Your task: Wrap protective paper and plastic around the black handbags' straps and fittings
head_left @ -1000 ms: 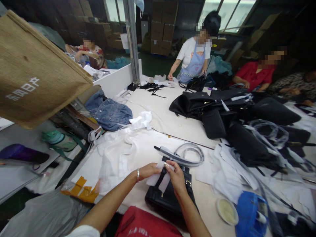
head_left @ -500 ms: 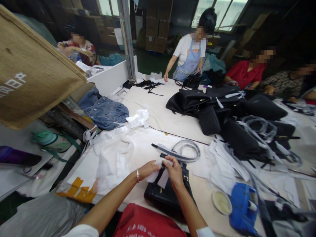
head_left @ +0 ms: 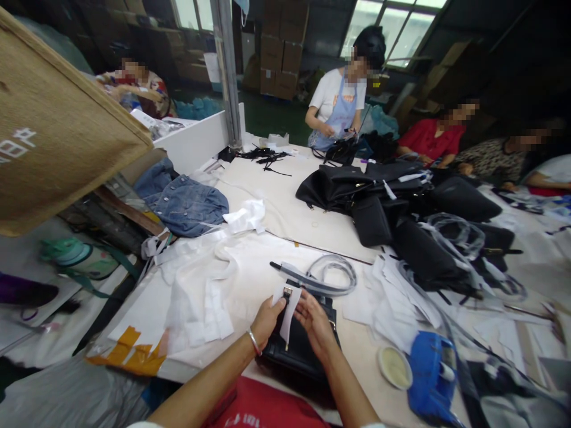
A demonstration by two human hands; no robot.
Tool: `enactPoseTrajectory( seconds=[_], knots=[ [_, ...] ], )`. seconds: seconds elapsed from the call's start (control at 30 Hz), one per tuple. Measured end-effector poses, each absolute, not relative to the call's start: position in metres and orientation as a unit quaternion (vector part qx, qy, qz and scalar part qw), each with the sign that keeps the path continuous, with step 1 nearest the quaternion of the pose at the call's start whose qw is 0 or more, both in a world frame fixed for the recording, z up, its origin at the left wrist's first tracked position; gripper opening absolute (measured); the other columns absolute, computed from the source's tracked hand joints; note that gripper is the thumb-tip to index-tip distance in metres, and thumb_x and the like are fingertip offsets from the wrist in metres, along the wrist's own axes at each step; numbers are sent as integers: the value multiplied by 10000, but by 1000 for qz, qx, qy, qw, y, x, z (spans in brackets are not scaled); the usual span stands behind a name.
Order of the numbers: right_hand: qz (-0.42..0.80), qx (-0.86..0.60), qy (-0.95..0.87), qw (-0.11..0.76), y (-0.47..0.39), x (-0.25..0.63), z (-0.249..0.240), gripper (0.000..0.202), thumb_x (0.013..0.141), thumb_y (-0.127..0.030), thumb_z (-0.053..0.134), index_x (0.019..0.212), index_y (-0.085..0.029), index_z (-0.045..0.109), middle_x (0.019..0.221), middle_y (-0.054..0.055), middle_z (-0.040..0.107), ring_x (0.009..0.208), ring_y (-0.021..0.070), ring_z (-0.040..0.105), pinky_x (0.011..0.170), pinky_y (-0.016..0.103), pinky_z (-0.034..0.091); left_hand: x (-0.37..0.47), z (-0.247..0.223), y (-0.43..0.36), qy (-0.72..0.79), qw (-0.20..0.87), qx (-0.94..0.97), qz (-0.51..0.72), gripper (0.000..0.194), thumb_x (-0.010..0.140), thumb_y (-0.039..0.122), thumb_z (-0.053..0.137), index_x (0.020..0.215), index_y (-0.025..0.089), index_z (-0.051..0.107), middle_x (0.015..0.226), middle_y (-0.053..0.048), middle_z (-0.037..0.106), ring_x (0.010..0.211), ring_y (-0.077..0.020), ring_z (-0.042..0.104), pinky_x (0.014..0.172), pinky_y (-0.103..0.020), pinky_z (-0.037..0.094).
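On pale table [head_left: 325, 226] — black bag [head_left: 297, 355], coiled strap [head_left: 334, 276]; coworker [head_left: 341, 101] standing beyond.

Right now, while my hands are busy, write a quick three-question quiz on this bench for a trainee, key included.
1. Multiple choice: which one has its thumb on the white sheet beside the small metal buckle?
a) left
b) right
2. True or false: the denim garment lies to the left of the heap of black bags.
3. Fill in the colour: the round shallow dish sits next to a ____ plastic object.

Key: 1 a, the left hand; 2 true; 3 blue.
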State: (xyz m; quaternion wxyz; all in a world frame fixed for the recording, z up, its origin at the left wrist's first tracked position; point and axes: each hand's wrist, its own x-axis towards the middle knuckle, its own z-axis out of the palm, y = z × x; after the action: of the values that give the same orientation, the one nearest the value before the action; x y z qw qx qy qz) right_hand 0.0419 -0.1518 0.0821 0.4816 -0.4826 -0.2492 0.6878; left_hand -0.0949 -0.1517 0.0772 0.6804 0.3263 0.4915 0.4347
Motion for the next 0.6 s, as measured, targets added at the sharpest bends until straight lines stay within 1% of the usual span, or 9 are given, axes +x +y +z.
enactPoseTrajectory(
  seconds=[0.03, 0.1, 0.17, 0.23, 0.33, 0.4, 0.5, 0.57, 0.6],
  knots=[
    [694, -477, -251, 478, -156, 41, 81, 485, 765, -564, 576, 1129, -243, 584, 1011, 71, 663, 911, 217, 608, 772, 348, 478, -95, 77, -152, 488, 689, 325, 427, 423, 798, 446, 546, 1100, 157, 608, 1028, -78, 687, 893, -217, 626, 795, -329, 471],
    [704, -463, -262, 470, -161, 35, 81, 445, 762, -513, 617, 1104, -230, 595, 842, 41, 666, 757, 177, 609, 687, 302, 484, -94, 76, -153, 480, 707, 330, 402, 453, 797, 481, 529, 1087, 141, 602, 866, -64, 698, 687, -174, 622, 643, -293, 479],
    [714, -449, -271, 465, -162, 29, 80, 422, 776, -489, 612, 1087, -204, 595, 629, -11, 592, 565, 135, 553, 575, 268, 468, -93, 76, -152, 475, 717, 343, 378, 471, 803, 513, 497, 1054, 128, 604, 708, -31, 660, 523, -128, 553, 519, -254, 436],
    [717, -441, -284, 459, -159, 25, 79, 395, 790, -472, 599, 1059, -183, 595, 534, -41, 522, 468, 118, 497, 504, 254, 442, -93, 76, -148, 470, 717, 365, 363, 469, 811, 524, 470, 1011, 124, 613, 620, -3, 607, 459, -103, 499, 463, -226, 391],
    [682, -468, -317, 464, -152, 29, 75, 342, 780, -446, 611, 973, -163, 612, 552, -26, 552, 465, 117, 498, 500, 248, 429, -95, 77, -143, 464, 710, 408, 339, 442, 815, 506, 465, 957, 120, 626, 564, 11, 568, 437, -91, 478, 450, -212, 366],
    [637, -506, -345, 468, -150, 33, 73, 300, 768, -434, 620, 890, -160, 620, 572, -18, 572, 486, 116, 504, 524, 246, 424, -96, 79, -143, 458, 713, 416, 329, 431, 817, 494, 465, 954, 119, 626, 575, 5, 577, 448, -95, 492, 463, -215, 378],
    [556, -578, -389, 454, -150, 38, 73, 267, 763, -437, 608, 747, -171, 596, 550, -32, 548, 500, 117, 492, 529, 238, 396, -96, 83, -149, 444, 733, 383, 345, 422, 818, 474, 474, 1020, 130, 608, 711, -34, 637, 567, -120, 566, 560, -240, 447],
    [475, -633, -427, 438, -153, 37, 75, 277, 759, -441, 597, 670, -181, 560, 553, -32, 541, 521, 123, 492, 536, 237, 383, -93, 85, -156, 444, 733, 365, 364, 430, 810, 467, 498, 1073, 139, 590, 822, -57, 660, 658, -136, 592, 631, -258, 470],
    [427, -656, -448, 431, -154, 36, 77, 278, 758, -437, 593, 650, -185, 547, 572, -26, 550, 546, 129, 500, 554, 239, 385, -91, 85, -159, 453, 722, 367, 373, 440, 800, 467, 519, 1086, 140, 586, 849, -62, 664, 676, -140, 592, 639, -258, 470]
  ],
)
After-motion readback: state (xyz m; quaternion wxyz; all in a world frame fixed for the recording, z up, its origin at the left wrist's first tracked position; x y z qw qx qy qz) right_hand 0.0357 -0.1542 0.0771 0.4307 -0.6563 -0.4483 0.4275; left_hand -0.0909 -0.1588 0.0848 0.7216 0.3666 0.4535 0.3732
